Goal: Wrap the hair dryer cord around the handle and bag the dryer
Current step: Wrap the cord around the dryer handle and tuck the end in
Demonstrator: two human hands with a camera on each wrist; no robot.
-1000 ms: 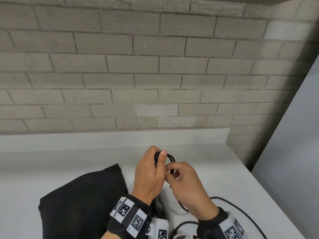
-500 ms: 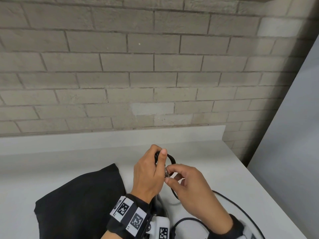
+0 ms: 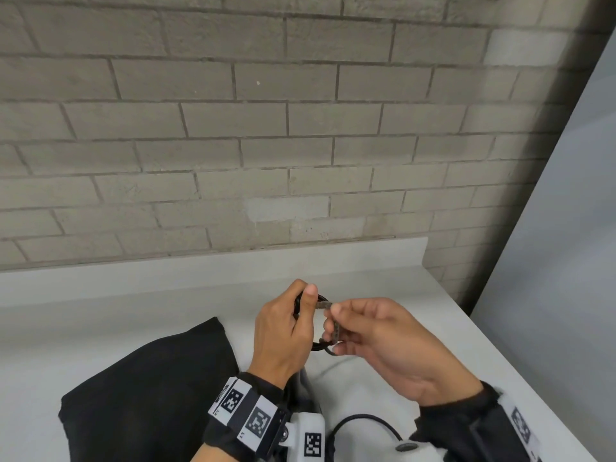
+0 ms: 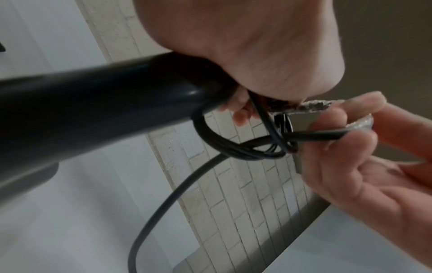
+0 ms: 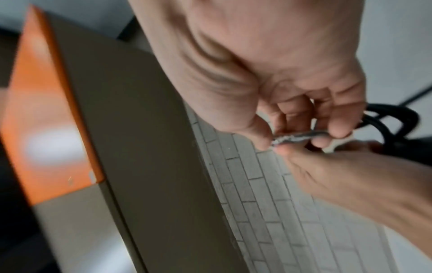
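My left hand grips the end of the dark hair dryer handle together with a small coil of black cord, held above the counter. My right hand pinches a grey fastening strap that hangs from the coil; the strap lies between its thumb and fingertips. The dryer's body is hidden below my left wrist. A black cloth bag lies flat on the counter to the left of my hands. The rest of the cord loops loose near my right wrist.
The white counter ends in a low backsplash under a grey brick wall. The counter's right edge runs diagonally, with a grey panel beyond it. An orange and tan surface shows in the right wrist view.
My right hand has drawn the grey strap out from the coil and moved slightly right. My left hand keeps its grip in place.
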